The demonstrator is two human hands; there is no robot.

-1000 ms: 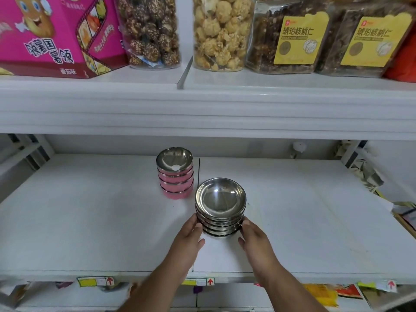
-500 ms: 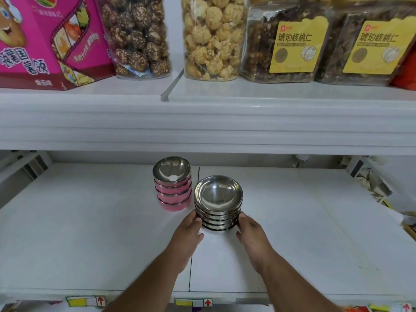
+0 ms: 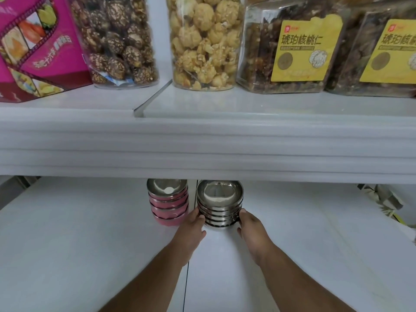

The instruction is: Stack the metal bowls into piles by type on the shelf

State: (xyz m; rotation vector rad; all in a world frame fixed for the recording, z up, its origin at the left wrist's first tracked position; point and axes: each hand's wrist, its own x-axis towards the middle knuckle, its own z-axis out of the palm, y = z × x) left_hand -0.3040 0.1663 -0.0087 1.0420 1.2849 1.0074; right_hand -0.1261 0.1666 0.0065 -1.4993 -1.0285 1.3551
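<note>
Nearest, two bare forearms reach over the white lower shelf [image 3: 78, 244]. Both hands cup the pile of plain steel bowls [image 3: 220, 202]: the left hand [image 3: 191, 230] presses its left side, the right hand [image 3: 251, 230] its right, fingers curled around the lower bowls. Just left of it, apart, stands the pile of pink-sided bowls [image 3: 168, 202]. Farther up, the upper shelf [image 3: 202, 140] carries snack jars [image 3: 203, 41] and a pink box [image 3: 33, 48].
</note>
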